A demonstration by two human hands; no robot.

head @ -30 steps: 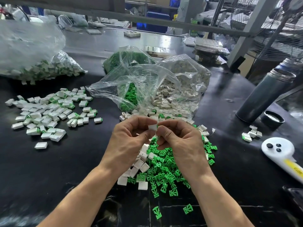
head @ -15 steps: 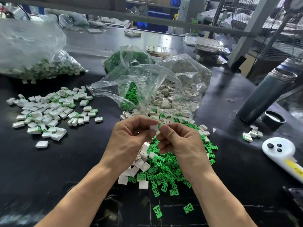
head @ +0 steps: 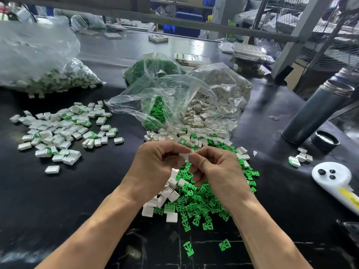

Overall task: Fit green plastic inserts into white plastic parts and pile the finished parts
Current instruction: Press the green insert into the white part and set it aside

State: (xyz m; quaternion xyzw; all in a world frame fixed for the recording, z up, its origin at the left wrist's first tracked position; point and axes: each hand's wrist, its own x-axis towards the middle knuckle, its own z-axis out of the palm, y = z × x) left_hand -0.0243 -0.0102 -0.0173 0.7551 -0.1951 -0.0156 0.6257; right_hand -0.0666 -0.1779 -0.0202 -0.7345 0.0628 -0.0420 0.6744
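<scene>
My left hand (head: 155,167) and my right hand (head: 219,171) meet above the table, both pinching one small white plastic part (head: 185,156) between thumbs and fingertips. Any green insert in it is hidden by my fingers. Under my hands lies a heap of loose green inserts (head: 196,202) mixed with white parts (head: 167,193). To the left spreads the pile of finished parts (head: 58,133), white with green showing at the ends.
An open clear bag (head: 194,101) of green inserts and white parts lies behind my hands. A bag of finished parts (head: 48,74) sits far left. At right stand a grey flask (head: 314,111), its lid (head: 324,140), a white controller (head: 334,177) and a few parts (head: 300,157).
My hands stay together on the white part, with only slight finger shifts. Nothing else on the table has moved.
</scene>
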